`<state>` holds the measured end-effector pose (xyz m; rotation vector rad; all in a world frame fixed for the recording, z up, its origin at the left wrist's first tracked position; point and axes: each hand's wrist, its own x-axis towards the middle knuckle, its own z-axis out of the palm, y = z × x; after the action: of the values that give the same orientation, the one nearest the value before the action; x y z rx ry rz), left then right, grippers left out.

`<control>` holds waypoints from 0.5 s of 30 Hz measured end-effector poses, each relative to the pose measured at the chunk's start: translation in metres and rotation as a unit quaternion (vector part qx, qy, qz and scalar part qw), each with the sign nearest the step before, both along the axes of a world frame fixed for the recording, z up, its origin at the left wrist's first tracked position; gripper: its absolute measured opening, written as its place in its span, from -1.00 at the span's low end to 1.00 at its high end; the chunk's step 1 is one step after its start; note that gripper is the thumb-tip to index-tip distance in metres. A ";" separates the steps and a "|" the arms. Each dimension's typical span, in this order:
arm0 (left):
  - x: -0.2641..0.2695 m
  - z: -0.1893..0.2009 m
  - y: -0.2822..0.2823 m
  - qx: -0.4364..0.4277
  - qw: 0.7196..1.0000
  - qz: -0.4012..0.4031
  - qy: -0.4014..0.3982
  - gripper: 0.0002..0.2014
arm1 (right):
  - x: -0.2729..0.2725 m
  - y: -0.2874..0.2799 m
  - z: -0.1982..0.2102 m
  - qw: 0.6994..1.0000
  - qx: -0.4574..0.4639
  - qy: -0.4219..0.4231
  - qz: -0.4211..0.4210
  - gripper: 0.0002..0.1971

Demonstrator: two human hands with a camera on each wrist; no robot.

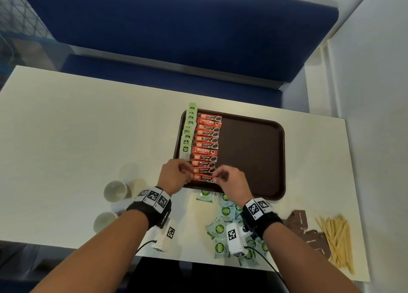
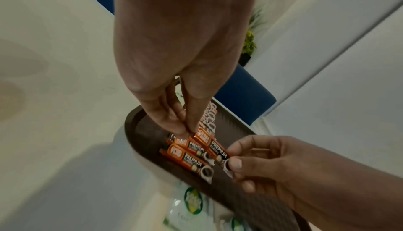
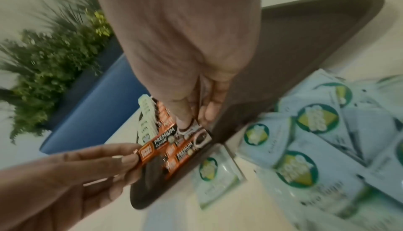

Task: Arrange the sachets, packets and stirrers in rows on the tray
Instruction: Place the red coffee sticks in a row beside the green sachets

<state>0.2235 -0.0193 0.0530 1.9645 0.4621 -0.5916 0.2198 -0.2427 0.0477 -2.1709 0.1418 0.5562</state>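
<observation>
A brown tray [image 1: 254, 151] lies on the white table. Along its left side run a column of green sachets [image 1: 187, 133] and a column of red coffee sticks [image 1: 207, 142]. At the near end of the red column, both hands hold one red coffee stick [image 1: 204, 178] level just above the tray. My left hand [image 1: 191, 173] pinches its left end [image 2: 196, 134], and my right hand [image 1: 217, 178] pinches its right end [image 3: 189, 127]. Under the held stick [image 2: 214, 147] lie two more red sticks [image 2: 187, 158].
White-green coco sachets [image 1: 225, 222] lie piled in front of the tray, with brown packets [image 1: 304, 226] and wooden stirrers [image 1: 337, 237] at the right. Two paper cups [image 1: 116, 191] stand at the left. The tray's right half [image 1: 260, 138] is bare. A blue bench [image 1: 176, 27] is behind.
</observation>
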 end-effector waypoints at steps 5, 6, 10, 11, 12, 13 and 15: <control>-0.010 -0.016 -0.005 0.089 0.996 -0.013 0.018 -0.74 | -0.017 0.013 -0.024 0.999 -0.045 0.004 -0.001 -0.82; -0.011 -0.017 -0.006 0.103 0.994 -0.020 0.022 -0.73 | -0.019 0.015 -0.027 0.999 -0.053 0.001 -0.001 -0.81; -0.012 -0.019 -0.009 0.150 0.987 -0.031 0.036 -0.77 | -0.020 0.021 -0.033 0.997 -0.081 -0.017 0.001 -0.79; -0.012 -0.020 -0.010 0.159 0.986 -0.033 0.039 -0.79 | -0.020 0.022 -0.034 0.996 -0.088 -0.019 0.002 -0.81; -0.012 -0.021 -0.010 0.165 0.985 -0.035 0.042 -0.80 | -0.019 0.022 -0.034 0.995 -0.095 -0.020 0.004 -0.83; -0.011 -0.021 -0.011 0.169 0.984 -0.038 0.043 -0.81 | -0.018 0.023 -0.035 0.995 -0.099 -0.020 0.005 -0.84; -0.009 -0.022 -0.011 0.180 0.982 -0.043 0.041 -0.83 | -0.018 0.023 -0.037 0.994 -0.104 -0.019 0.005 -0.84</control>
<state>0.2146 -0.0307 0.0312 2.3191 0.5687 -0.6830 0.2023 -0.2196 0.0102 -2.3833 0.1763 0.5252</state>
